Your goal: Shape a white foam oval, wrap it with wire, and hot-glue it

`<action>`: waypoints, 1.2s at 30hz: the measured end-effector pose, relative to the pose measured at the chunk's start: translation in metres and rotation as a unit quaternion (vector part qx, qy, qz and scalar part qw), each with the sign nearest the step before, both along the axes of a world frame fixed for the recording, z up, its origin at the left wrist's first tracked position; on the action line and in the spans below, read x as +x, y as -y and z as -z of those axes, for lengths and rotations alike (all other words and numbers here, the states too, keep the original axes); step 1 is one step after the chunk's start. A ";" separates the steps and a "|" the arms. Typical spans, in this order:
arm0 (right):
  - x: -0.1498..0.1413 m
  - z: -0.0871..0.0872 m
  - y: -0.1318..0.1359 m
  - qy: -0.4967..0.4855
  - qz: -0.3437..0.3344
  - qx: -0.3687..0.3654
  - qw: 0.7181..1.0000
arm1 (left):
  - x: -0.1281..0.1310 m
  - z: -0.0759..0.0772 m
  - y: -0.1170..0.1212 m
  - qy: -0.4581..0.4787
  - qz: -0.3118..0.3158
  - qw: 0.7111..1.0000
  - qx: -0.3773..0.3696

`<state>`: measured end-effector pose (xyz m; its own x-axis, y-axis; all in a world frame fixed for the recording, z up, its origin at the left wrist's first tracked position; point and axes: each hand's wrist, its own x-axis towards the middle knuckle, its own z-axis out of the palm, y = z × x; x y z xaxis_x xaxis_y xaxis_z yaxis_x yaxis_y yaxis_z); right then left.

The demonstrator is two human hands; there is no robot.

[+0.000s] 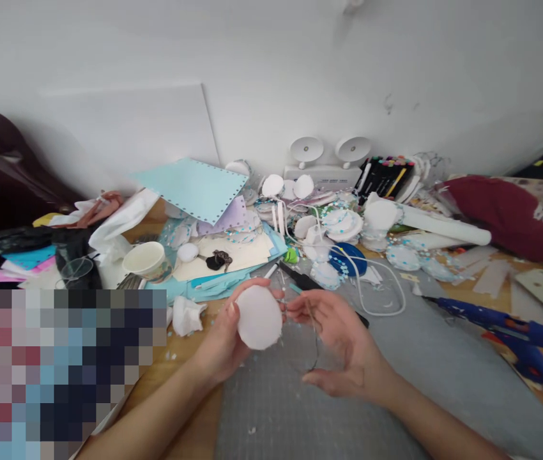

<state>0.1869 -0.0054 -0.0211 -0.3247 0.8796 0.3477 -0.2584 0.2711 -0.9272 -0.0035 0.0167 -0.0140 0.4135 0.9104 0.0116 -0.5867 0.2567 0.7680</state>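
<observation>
A: What are we noting around the work?
B: We are seeing beaded discs [342, 225] crowding the bench's back edge, a glue gun [506, 326] lying along the grey mat's [262, 415] right edge, and a white cable [382, 314] looping behind the hands.
A: Hands?
B: Our left hand [226, 332] is gripping a white disc [259, 318] above the mat; our right hand [343, 326] is spreading, a thin strand [316, 337] spanning thumb to fingers.

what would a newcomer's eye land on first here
Probably the white disc in the left hand, near the middle of the picture. Next, perhaps, the blue glue gun at the right and the dark red cap behind it. The pale blue sheet stands out at the back, left of centre.
</observation>
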 end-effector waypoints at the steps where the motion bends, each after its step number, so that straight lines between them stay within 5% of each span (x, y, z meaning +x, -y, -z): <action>1: 0.000 0.000 -0.001 -0.016 -0.006 -0.010 1.000 | 0.000 0.000 0.000 0.001 -0.003 1.000 -0.001; 10: -0.002 0.002 -0.012 -0.102 -0.050 -0.151 0.982 | 0.002 -0.008 -0.001 -0.003 -0.021 0.998 -0.063; 23: 0.001 0.009 -0.012 -0.092 0.007 -0.123 0.988 | 0.002 -0.007 0.000 0.053 0.050 0.994 -0.087; 36: 0.007 0.020 -0.013 0.031 0.038 0.025 0.998 | 0.000 -0.004 0.001 0.095 0.095 0.987 -0.089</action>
<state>0.1944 0.0080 -0.0407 -0.2795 0.8845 0.3735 -0.1780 0.3346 -0.9254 -0.0031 0.0159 -0.0099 0.5826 0.8114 -0.0477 -0.6444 0.4968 0.5813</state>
